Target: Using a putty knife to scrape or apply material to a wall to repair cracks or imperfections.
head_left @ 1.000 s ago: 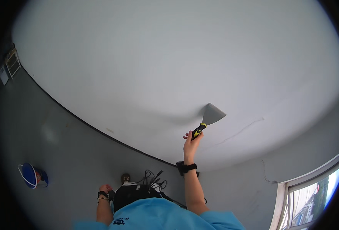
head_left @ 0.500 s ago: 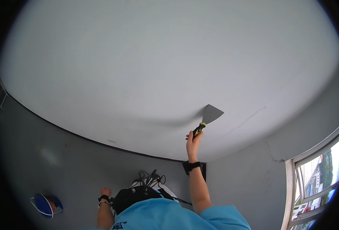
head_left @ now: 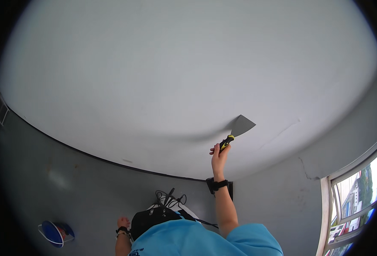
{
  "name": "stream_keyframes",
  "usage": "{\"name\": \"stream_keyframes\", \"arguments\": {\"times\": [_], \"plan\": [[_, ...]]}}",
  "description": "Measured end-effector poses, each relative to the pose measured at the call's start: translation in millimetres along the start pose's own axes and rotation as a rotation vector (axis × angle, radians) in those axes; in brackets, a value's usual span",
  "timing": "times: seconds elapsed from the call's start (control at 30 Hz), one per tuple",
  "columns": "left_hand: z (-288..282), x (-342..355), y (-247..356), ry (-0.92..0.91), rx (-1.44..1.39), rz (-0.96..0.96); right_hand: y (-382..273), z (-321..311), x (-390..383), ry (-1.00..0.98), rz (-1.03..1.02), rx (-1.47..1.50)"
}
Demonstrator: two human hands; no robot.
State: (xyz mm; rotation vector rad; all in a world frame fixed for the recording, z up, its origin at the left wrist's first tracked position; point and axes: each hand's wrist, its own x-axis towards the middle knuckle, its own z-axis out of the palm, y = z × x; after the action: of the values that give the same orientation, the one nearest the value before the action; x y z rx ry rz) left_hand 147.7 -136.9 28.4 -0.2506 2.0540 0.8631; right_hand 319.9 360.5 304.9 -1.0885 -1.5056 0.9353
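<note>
My right hand (head_left: 219, 157) is wrapped round the black and yellow handle of a putty knife (head_left: 243, 126). Its broad grey blade points up and to the right, against or close to the pale wall (head_left: 163, 85); I cannot tell whether the whole edge touches. A soft shadow spreads leftward from the blade. A faint crack line (head_left: 280, 133) runs on the wall to the right of the blade. Low beside my body, my left hand (head_left: 123, 222) hangs with its fingers curled, and nothing shows in it.
A blue bucket (head_left: 52, 233) with a white handle stands on the grey floor at lower left. Black cables (head_left: 170, 199) lie coiled on a white surface near my body. At right, a window (head_left: 352, 196) is set in a grey wall with a jagged crack (head_left: 303, 168).
The whole view has shifted slightly, so most things sit a little farther right. My right hand and the putty knife have moved a little to the right along the wall.
</note>
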Motion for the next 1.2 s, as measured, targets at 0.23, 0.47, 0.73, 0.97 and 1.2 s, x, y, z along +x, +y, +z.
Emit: {"name": "stream_keyframes", "arguments": {"times": [0.23, 0.47, 0.73, 0.97, 1.2], "plan": [[3.3, -3.0, 68.2, -0.001, -0.485, 0.366, -31.1, -2.3, -7.0, -0.026, -0.033, 0.032], [8.2, -49.7, 167.8, -0.375, -1.396, 0.289, -59.0, -0.3, -12.2, -0.075, -0.065, 0.052], [102.3, 21.7, 19.2, -0.134, -0.029, 0.033, -59.8, -7.1, -13.3, -0.160, -0.084, 0.047], [97.9, 35.3, 2.5, -0.095, 0.791, 0.169, -69.7, -12.3, -18.7, -0.199, -0.125, -0.003], [47.6, -43.5, 127.3, 0.399, -0.182, 0.679, -54.4, -4.7, -14.5, -0.111, -0.098, 0.099]]}}
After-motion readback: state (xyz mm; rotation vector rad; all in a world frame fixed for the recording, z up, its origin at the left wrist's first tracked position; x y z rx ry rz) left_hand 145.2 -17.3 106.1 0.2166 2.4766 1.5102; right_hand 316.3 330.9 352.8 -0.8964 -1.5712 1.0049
